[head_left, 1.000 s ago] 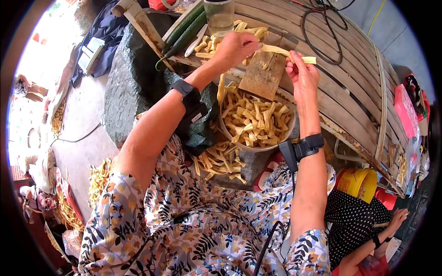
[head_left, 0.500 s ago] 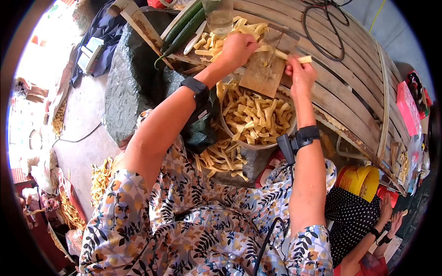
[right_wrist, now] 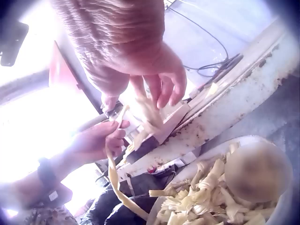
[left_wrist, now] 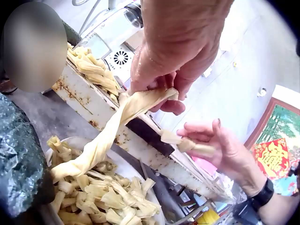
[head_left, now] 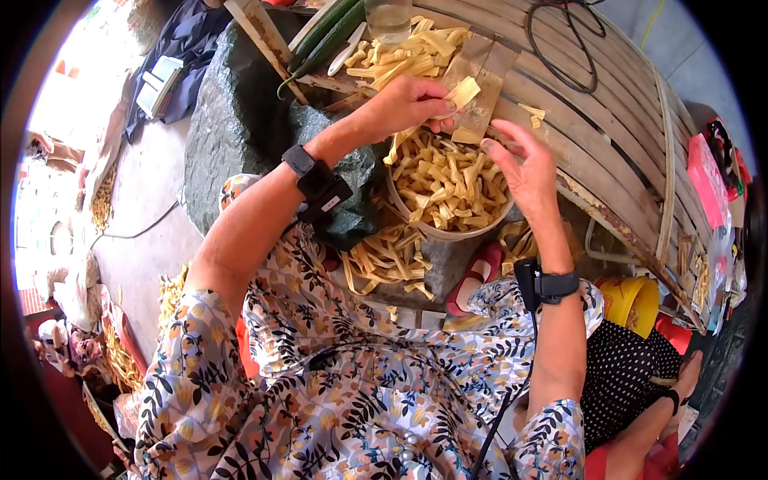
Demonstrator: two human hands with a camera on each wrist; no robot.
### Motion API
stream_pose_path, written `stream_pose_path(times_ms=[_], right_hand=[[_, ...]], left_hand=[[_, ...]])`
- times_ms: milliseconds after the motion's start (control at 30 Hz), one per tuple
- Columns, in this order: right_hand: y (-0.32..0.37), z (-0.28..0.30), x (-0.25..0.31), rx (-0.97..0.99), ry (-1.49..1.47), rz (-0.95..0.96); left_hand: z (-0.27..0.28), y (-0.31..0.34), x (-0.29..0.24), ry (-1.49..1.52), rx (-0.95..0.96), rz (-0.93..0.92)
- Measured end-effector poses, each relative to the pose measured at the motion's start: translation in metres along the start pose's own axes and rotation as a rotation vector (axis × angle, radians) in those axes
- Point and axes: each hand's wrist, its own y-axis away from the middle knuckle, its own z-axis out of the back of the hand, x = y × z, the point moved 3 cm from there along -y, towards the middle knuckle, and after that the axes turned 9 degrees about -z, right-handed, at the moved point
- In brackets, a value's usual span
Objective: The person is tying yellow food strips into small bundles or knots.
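Observation:
My left hand [head_left: 410,106] pinches a long pale-yellow strip [left_wrist: 105,133], which hangs twisted toward the bowl in the left wrist view. A short end [head_left: 464,92] sticks up past the fingers. Over the bowl's far side, my right hand [head_left: 526,170] has its fingers spread. A blurred knotted piece [right_wrist: 147,115] is just below those fingers in the right wrist view, apparently loose in the air. Below both hands is a pale bowl [head_left: 448,235] full of knotted yellow pieces [head_left: 452,188].
A wooden board [head_left: 480,72] lies on the slatted table [head_left: 608,152], beside a heap of yellow strips [head_left: 408,58], cucumbers [head_left: 328,36], a glass [head_left: 390,22] and a black cable [head_left: 588,60]. Dark green plastic [head_left: 216,136] is at left; a yellow bucket [head_left: 632,304] stands at right.
Both hands have come back from over the board toward the bowl. The right hand has opened and let go of its piece, while the left holds a strip. The view has shifted slightly.

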Motion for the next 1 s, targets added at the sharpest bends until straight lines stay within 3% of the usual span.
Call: stream_pose_path(times_ms=[100,233,333,433,500,600,700,867,933,1000], right_hand=[[-0.002,0.008,0.015,-0.13,-0.158,-0.034],[-0.009,-0.004,0.002,0.089,-0.498,-0.185],[-0.009,0.007,0.005,0.041,-0.51,-0.132],[-0.007,0.015,-0.001,0.057,-0.417,-0.04],[-0.009,0.02,0.002,0.057,-0.336,0.06],[-0.014,0.027,0.001,-0.016,-0.346,-0.069],[-0.015,0.009,-0.006,0.064,-0.363,-0.204],[0.003,-0.007,-0.017,0.415,-0.404,-0.62],[0.008,-0.011,-0.022,0.481,-0.421,-0.661],[0.016,-0.015,-0.022,0.528,-0.366,-0.651]], left_hand=[[-0.011,-0.001,0.002,-0.179,0.007,0.004],[-0.039,0.003,-0.005,-0.167,0.089,-0.019],[-0.028,0.006,-0.003,0.048,0.212,0.112],[-0.02,0.013,0.007,0.184,0.16,0.194],[-0.014,0.013,0.014,0.087,0.064,0.14],[-0.019,0.01,0.005,-0.212,-0.137,-0.003],[-0.037,0.013,-0.011,-0.624,-0.176,-0.431],[-0.048,0.018,-0.022,-0.636,-0.013,-0.403],[-0.047,0.022,-0.022,-0.551,0.028,-0.37],[-0.037,0.024,-0.017,-0.401,0.164,-0.208]])
